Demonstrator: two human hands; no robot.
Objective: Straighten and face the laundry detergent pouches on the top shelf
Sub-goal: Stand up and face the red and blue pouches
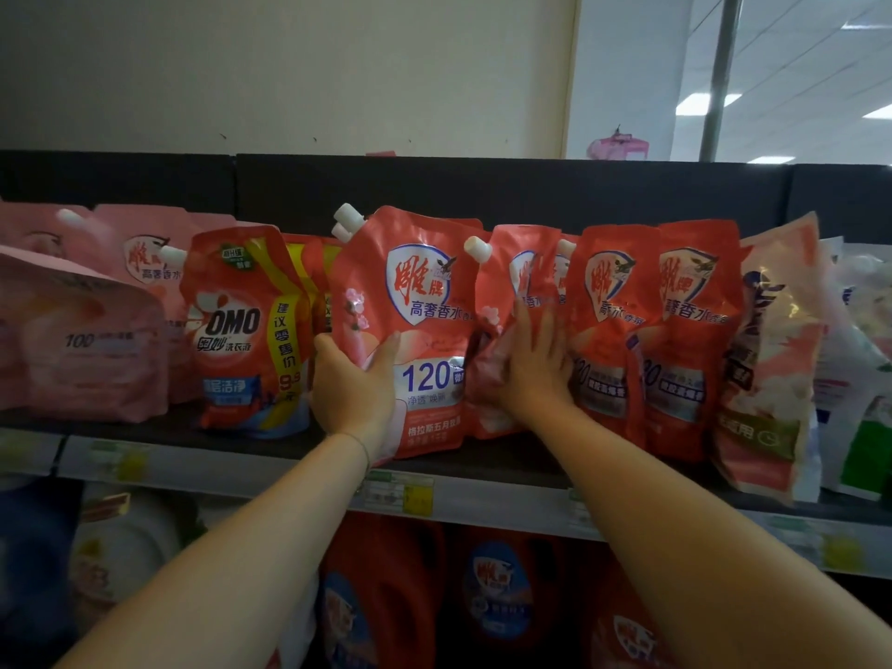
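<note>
Head view: left hand [355,379] grips spouted red pouch [420,292]; flat right hand [531,364] presses neighbour [504,277].

Top shelf [507,463], centre: red spouted pouch [415,330], upright, label facing forward, white cap at upper left. Just right, a second red pouch [507,263], creased and turned partly aside. Further right, two red pouches [608,330] stand side by side, labels forward.
</note>
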